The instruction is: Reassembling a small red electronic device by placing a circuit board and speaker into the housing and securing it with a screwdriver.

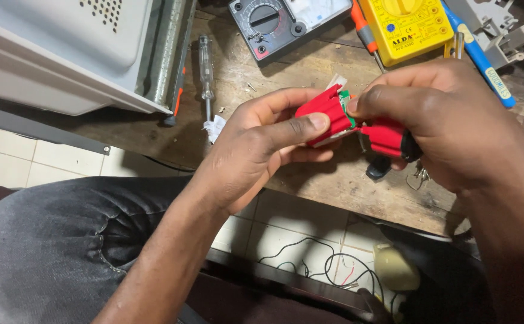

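My left hand [262, 141] grips a red plastic casing [325, 117], thumb pressed on its front face. A green circuit board edge [345, 102] shows at its right end. My right hand [448, 117] holds a second red ribbed part with a black end [388, 139], and its thumb touches the green board. Both pieces meet over the front edge of the wooden bench [310, 66]. What lies inside the casing is hidden by my fingers.
On the bench behind: a black analogue meter [274, 24], a yellow multimeter [403, 24], a clear-handled screwdriver [206, 66], a blue pen [481, 60], an orange screwdriver [365, 30]. A grey appliance casing [64, 54] fills the left. Wires [310, 258] lie on the tiled floor below.
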